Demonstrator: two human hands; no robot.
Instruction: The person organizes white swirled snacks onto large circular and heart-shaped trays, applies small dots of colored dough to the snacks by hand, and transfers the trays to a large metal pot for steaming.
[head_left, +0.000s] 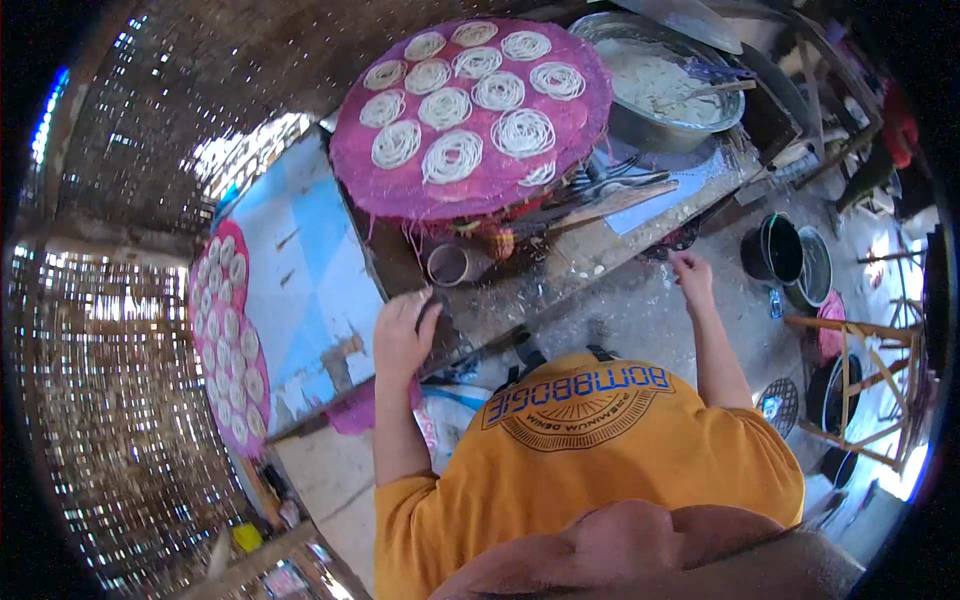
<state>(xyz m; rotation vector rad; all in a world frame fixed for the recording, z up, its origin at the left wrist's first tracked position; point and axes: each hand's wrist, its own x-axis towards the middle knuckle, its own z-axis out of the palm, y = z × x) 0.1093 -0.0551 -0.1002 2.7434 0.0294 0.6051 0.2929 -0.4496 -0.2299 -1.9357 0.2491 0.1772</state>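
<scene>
A round pink cloth-covered tray (465, 196) stands on the worktable, bearing several pale coiled noodle-like nests (445, 108). My left hand (407, 324) is at the table's near edge, just below the tray and beside a round hollow cup or tube (448, 265); its fingers are slightly bent and nothing shows in them. Off the table's front edge, to the right, my right hand (691, 275) hangs over the floor with fingers curled; whether it holds something small cannot be told. A large metal basin (675, 133) of white dough or batter, with a wooden-handled tool in it, sits behind at the right.
A blue and white tabletop (300, 262) adjoins on the left, with more pink rounds of coils (229, 337) at its far side. Wooden sticks (622, 201) lie beside the tray. On the floor at right are a black bucket (772, 247), basins and a wooden stand (855, 327).
</scene>
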